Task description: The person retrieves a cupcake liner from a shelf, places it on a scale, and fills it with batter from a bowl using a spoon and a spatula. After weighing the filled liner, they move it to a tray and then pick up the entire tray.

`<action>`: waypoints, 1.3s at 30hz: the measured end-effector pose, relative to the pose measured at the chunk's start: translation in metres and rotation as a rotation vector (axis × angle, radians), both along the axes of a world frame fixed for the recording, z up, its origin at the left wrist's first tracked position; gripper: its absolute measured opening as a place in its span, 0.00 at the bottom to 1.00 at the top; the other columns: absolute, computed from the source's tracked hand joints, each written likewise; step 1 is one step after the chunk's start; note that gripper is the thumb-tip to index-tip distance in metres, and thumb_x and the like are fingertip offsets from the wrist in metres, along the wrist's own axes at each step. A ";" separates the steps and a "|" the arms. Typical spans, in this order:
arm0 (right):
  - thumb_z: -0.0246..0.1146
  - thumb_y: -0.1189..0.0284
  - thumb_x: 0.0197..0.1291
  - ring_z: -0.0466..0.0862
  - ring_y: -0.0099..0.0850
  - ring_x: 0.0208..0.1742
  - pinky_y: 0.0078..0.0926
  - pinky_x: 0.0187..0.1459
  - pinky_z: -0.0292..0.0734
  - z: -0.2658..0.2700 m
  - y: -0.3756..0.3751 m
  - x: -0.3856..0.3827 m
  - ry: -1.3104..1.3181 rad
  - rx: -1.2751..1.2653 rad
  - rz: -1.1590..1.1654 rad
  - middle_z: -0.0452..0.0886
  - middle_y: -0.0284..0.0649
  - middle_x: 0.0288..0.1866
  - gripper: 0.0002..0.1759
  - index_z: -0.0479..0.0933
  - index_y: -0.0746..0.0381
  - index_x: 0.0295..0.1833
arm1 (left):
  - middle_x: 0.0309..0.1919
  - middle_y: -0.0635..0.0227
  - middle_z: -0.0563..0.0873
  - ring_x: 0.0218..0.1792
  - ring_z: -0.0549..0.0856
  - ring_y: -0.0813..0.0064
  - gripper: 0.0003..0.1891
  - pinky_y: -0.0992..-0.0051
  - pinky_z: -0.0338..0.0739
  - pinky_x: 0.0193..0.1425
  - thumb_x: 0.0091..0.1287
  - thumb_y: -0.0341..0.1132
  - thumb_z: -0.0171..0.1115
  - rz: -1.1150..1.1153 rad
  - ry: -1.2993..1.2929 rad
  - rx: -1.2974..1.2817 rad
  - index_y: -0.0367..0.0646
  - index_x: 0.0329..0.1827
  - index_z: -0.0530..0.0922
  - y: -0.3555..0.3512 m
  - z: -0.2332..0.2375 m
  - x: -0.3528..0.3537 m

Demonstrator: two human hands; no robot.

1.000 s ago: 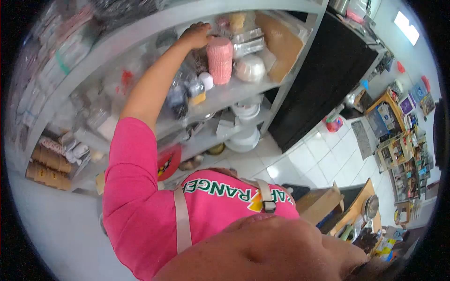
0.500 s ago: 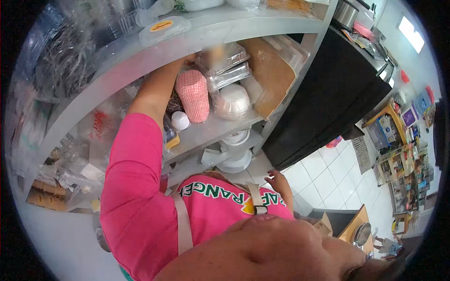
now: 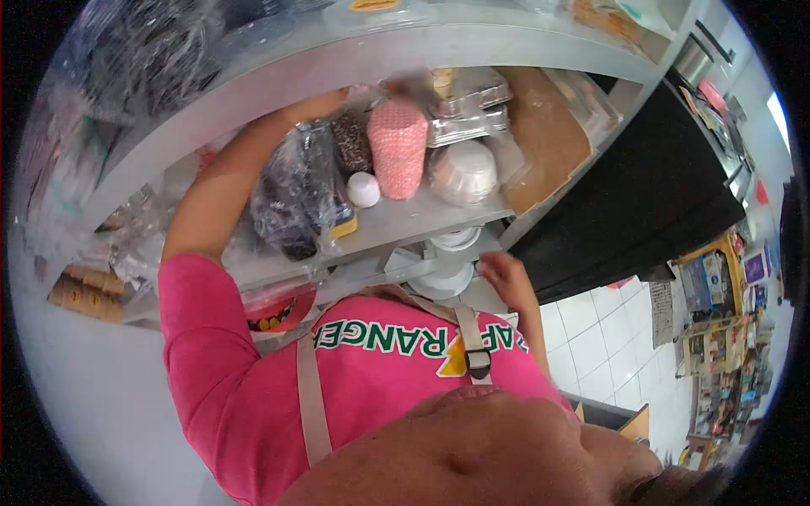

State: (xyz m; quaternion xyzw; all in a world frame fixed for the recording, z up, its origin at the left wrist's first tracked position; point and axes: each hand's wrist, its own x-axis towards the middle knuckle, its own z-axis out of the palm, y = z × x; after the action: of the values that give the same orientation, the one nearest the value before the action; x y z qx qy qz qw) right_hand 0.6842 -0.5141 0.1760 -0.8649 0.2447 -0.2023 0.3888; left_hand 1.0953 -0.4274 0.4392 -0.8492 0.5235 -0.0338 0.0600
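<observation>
My left arm reaches into the shelf compartment. My left hand [image 3: 325, 103] is at the back, under the upper shelf's edge, its fingers hidden, so its grip cannot be made out. Near it stand a plastic-wrapped dark bundle [image 3: 299, 190], a dark speckled item [image 3: 351, 143] and a pink textured stack that looks like paper baking cups [image 3: 398, 152]. A small white stack of cups [image 3: 363, 190] sits in front. To their right are clear plastic containers [image 3: 472, 91] and a round white stack [image 3: 464, 173]. My right hand [image 3: 504, 277] hangs low beside my body, fingers loosely apart and holding nothing.
The grey upper shelf edge [image 3: 354, 63] runs above my left forearm. A brown cardboard sheet [image 3: 544, 139] stands at the compartment's right end. Further right is a black covered unit [image 3: 633, 190]. Brown rolls or packs [image 3: 84, 291] lie at lower left.
My left arm has swung left relative to the shelf items, uncovering the plastic-wrapped dark bundle. The view has shifted, and my right hand appears slightly higher.
</observation>
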 end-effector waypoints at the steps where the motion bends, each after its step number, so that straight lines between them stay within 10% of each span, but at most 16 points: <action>1: 0.69 0.73 0.55 0.83 0.39 0.47 0.32 0.46 0.77 0.030 0.004 0.021 -0.046 0.069 0.027 0.82 0.48 0.47 0.21 0.76 0.66 0.54 | 0.62 0.43 0.72 0.64 0.72 0.47 0.34 0.60 0.65 0.69 0.61 0.29 0.57 -0.204 0.007 -0.250 0.43 0.72 0.58 0.018 -0.017 -0.001; 5: 0.75 0.72 0.47 0.69 0.39 0.67 0.37 0.59 0.71 0.087 0.000 0.109 -0.688 0.041 0.120 0.64 0.44 0.70 0.44 0.60 0.61 0.69 | 0.49 0.43 0.79 0.52 0.78 0.44 0.27 0.56 0.72 0.58 0.61 0.22 0.50 -0.403 0.328 -0.556 0.42 0.65 0.62 0.063 -0.036 -0.061; 9: 0.80 0.65 0.40 0.65 0.42 0.68 0.42 0.60 0.71 0.134 -0.024 0.197 -0.797 0.151 0.167 0.57 0.46 0.72 0.60 0.48 0.59 0.75 | 0.49 0.43 0.80 0.52 0.78 0.43 0.29 0.55 0.72 0.58 0.61 0.24 0.53 -0.412 0.242 -0.669 0.44 0.68 0.59 0.062 -0.060 -0.057; 16: 0.81 0.67 0.36 0.68 0.40 0.63 0.38 0.57 0.72 0.146 -0.052 0.227 -0.743 0.049 -0.006 0.61 0.47 0.68 0.62 0.48 0.60 0.75 | 0.49 0.48 0.81 0.52 0.79 0.46 0.22 0.56 0.74 0.55 0.62 0.27 0.55 -0.398 0.142 -0.786 0.41 0.62 0.69 0.077 -0.065 -0.019; 22: 0.77 0.67 0.44 0.76 0.31 0.54 0.30 0.52 0.73 0.158 -0.031 0.187 -0.673 -0.362 0.134 0.77 0.46 0.54 0.36 0.72 0.65 0.59 | 0.48 0.48 0.82 0.51 0.80 0.47 0.17 0.59 0.74 0.55 0.63 0.28 0.56 -0.447 0.363 -0.770 0.37 0.56 0.74 0.102 -0.059 -0.045; 25: 0.68 0.76 0.56 0.80 0.26 0.36 0.24 0.39 0.75 0.164 -0.016 0.164 -0.561 0.087 0.081 0.81 0.34 0.30 0.10 0.78 0.67 0.43 | 0.46 0.48 0.82 0.49 0.81 0.46 0.17 0.60 0.75 0.52 0.63 0.24 0.53 -0.407 0.306 -0.841 0.37 0.55 0.74 0.119 -0.045 -0.062; 29: 0.62 0.78 0.61 0.75 0.20 0.29 0.21 0.33 0.71 0.151 -0.018 0.140 -0.682 0.349 0.148 0.77 0.31 0.28 0.01 0.76 0.62 0.38 | 0.44 0.48 0.82 0.46 0.82 0.52 0.17 0.63 0.75 0.51 0.63 0.23 0.51 -0.321 0.400 -0.827 0.36 0.56 0.72 0.135 -0.057 -0.068; 34: 0.55 0.68 0.67 0.71 0.25 0.21 0.22 0.26 0.68 0.133 -0.016 0.123 -0.819 0.859 0.164 0.74 0.34 0.25 0.11 0.75 0.65 0.46 | 0.44 0.59 0.81 0.44 0.80 0.73 0.18 0.71 0.73 0.50 0.65 0.27 0.52 -0.181 1.150 -0.860 0.40 0.59 0.66 0.131 -0.084 -0.088; 36: 0.54 0.58 0.67 0.70 0.26 0.19 0.24 0.21 0.66 0.120 -0.019 0.116 -0.819 1.422 0.445 0.73 0.36 0.24 0.22 0.73 0.67 0.54 | 0.42 0.65 0.79 0.42 0.79 0.76 0.18 0.74 0.72 0.47 0.67 0.30 0.53 -0.215 1.200 -0.862 0.43 0.59 0.65 0.132 -0.085 -0.094; 39: 0.54 0.53 0.66 0.70 0.26 0.20 0.24 0.16 0.63 0.116 -0.002 0.107 -0.947 1.476 0.623 0.74 0.38 0.26 0.29 0.73 0.70 0.56 | 0.37 0.69 0.76 0.34 0.75 0.82 0.16 0.80 0.68 0.38 0.70 0.33 0.53 -0.226 1.557 -0.951 0.44 0.59 0.65 0.126 -0.098 -0.100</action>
State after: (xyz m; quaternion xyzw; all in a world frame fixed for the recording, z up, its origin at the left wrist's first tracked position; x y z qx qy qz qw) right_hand 0.7909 -0.5159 0.2924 -0.2527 -0.1160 -0.2137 0.9365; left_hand 0.9952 -0.3019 0.3415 -0.5112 0.4271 0.3303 -0.6687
